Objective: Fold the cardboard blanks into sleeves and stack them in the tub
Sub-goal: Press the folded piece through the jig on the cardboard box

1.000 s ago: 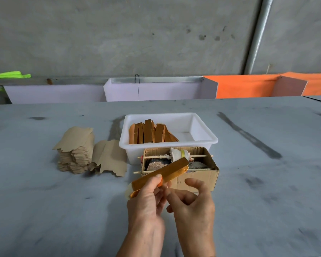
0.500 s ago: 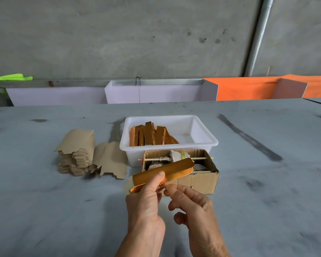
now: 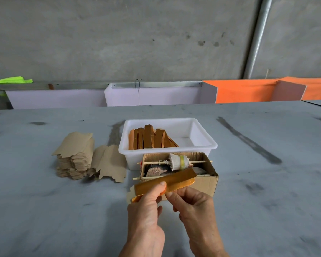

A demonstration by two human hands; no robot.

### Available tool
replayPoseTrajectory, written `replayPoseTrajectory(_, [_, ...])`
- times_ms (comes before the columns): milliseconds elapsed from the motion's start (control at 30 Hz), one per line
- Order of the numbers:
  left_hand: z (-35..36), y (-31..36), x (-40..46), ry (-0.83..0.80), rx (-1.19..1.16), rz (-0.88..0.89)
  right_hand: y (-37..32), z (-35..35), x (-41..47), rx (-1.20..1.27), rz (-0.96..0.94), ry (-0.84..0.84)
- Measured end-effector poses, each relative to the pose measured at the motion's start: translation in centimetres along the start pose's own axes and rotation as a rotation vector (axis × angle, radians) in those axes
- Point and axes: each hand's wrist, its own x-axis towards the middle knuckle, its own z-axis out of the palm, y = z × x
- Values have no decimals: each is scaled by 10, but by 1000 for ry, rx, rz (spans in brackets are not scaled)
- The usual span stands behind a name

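Note:
My left hand point(image 3: 146, 206) pinches a long folded orange-brown cardboard sleeve point(image 3: 176, 179), thumb on its top face, holding it tilted just in front of the small box. My right hand point(image 3: 191, 206) is right beside it, its curled fingers touching the sleeve's lower edge from below. A white plastic tub point(image 3: 202, 143) stands behind, with several folded sleeves point(image 3: 150, 139) leaning upright in its left half. A stack of flat tan cardboard blanks point(image 3: 74, 156) lies to the left, with a few loose blanks point(image 3: 111, 162) leaning beside it.
A small open cardboard box point(image 3: 206, 182) sits against the tub's front, with thin sticks across it carrying a white roll point(image 3: 178, 161). White and orange panels point(image 3: 248, 90) line the far edge of the grey table point(image 3: 44, 210) below a concrete wall.
My right hand has come up from under the sleeve to its lower edge. The sleeve has shifted slightly up and to the right in my left hand.

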Motion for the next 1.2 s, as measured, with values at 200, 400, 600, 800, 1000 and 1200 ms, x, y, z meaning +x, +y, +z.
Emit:
replayPoseTrajectory(200, [-1, -3, 1, -43, 9, -16, 8, -4, 1, 117, 103, 31])
replayPoseTrajectory(400, [0, -4, -1, -110, 54, -13, 6, -5, 0, 393, 311, -72])
replayPoseTrajectory(600, [-5, -10, -5, -204, 95, -56, 6, -2, 0, 505, 380, 104])
replayPoseTrajectory(800, [-2, -7, -5, -162, 78, 34, 4, -4, 6, 368, 297, 182])
replayPoseTrajectory(1000, [-3, 4, -6, -221, 216, 102, -5, -5, 13, 435, 301, 187])
replayPoseTrajectory(1200, [7, 30, 1, -244, 422, 277, -26, -3, 31, 175, 178, 174])
